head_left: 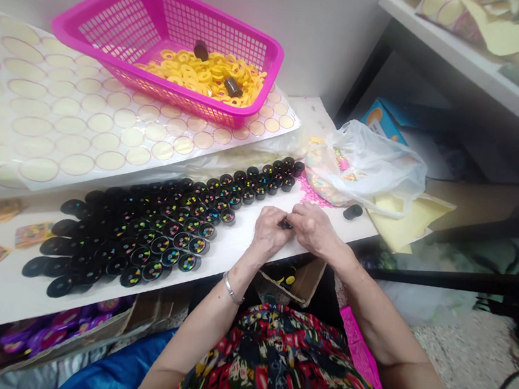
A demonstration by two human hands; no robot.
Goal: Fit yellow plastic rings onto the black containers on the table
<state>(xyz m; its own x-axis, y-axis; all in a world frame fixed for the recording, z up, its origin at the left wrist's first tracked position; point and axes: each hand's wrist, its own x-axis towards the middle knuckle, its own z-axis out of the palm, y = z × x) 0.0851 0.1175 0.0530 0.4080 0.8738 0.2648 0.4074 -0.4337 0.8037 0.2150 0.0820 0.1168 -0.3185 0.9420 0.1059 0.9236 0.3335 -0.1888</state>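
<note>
My left hand (269,231) and my right hand (312,227) meet over the white table's front edge (244,260). Both have their fingers curled round a small black cap (285,224) pinched between them, mostly hidden. Just to the left, several rows of black caps with coloured beads inside (169,222) lie packed together on the table. A single loose black cap (352,212) rests to the right of my hands. A silver bracelet (232,290) sits on my left wrist.
A pink basket (120,22) holding yellow rings and two dark caps stands at the back. Sheets of round stickers (55,120) lie under and left of it. A clear plastic bag (373,162) of colourful bits sits at right, with a shelf (465,61) beyond. A cardboard box (297,277) hangs below the table edge.
</note>
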